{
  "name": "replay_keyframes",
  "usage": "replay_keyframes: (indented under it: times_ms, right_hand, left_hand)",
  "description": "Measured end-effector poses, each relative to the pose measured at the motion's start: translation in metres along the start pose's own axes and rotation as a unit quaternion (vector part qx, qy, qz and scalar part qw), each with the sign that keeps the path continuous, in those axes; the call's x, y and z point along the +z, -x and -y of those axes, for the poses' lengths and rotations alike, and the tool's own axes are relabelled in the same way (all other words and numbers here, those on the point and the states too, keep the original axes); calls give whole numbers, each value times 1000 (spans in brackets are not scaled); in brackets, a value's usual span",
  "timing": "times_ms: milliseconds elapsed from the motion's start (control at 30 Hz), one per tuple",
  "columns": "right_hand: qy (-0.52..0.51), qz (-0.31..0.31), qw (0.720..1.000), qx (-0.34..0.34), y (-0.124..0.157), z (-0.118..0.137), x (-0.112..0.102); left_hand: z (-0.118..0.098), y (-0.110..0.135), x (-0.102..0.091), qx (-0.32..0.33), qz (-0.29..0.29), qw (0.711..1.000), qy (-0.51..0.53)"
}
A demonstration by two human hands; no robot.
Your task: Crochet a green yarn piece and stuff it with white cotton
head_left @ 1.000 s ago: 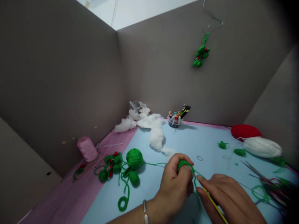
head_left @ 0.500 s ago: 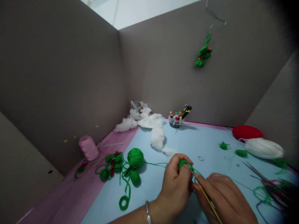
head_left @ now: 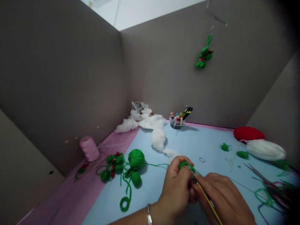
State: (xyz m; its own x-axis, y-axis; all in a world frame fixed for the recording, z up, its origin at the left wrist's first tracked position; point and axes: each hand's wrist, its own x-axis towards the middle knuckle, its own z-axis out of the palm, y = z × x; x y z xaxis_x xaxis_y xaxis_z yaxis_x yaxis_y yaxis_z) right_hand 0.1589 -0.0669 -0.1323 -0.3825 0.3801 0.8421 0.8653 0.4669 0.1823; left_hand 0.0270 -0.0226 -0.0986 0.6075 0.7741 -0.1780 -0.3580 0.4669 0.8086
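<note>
Between the thumb and fingers of my left hand (head_left: 175, 187) is a small green crochet piece (head_left: 183, 163), mostly covered by the fingers. My right hand (head_left: 222, 197) grips a crochet hook (head_left: 208, 200) with a yellow handle, its metal tip at the edge of the green piece. A strand of green yarn (head_left: 157, 164) runs from the piece leftward to a green yarn ball (head_left: 136, 158) on the table. Beside that ball lie green stuffed crochet pieces (head_left: 136, 178) and a small green ring (head_left: 125, 203) on a cord.
White stuffing (head_left: 158, 137) trails across the blue sheet. A tub of thread spools (head_left: 176, 122) stands at the back. Scissors (head_left: 257, 173), white yarn (head_left: 266, 149) and red yarn (head_left: 248, 133) lie right. A pink spool (head_left: 89, 148) stands left; a green ornament (head_left: 204, 57) hangs on the wall.
My right hand has shifted very slightly at the green piece, with the hook still against it. My left hand keeps its hold, and the things on the table stay put.
</note>
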Motion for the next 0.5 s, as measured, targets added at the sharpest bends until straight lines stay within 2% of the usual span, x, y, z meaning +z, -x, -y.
replay_keyframes:
  times_ms: [200,367,500]
  right_hand:
    - [-2,10,1000,-15,-3,-1,0]
    - [-24,-23,998,53,-10,8,0]
    - [-41,-31,997,63,-11,8,-1]
  left_hand:
    - [1,-2,2,13,-11,1000,2]
    - [0,0,3,6,-17,999,29]
    - [-1,0,2,7,0,1000,18]
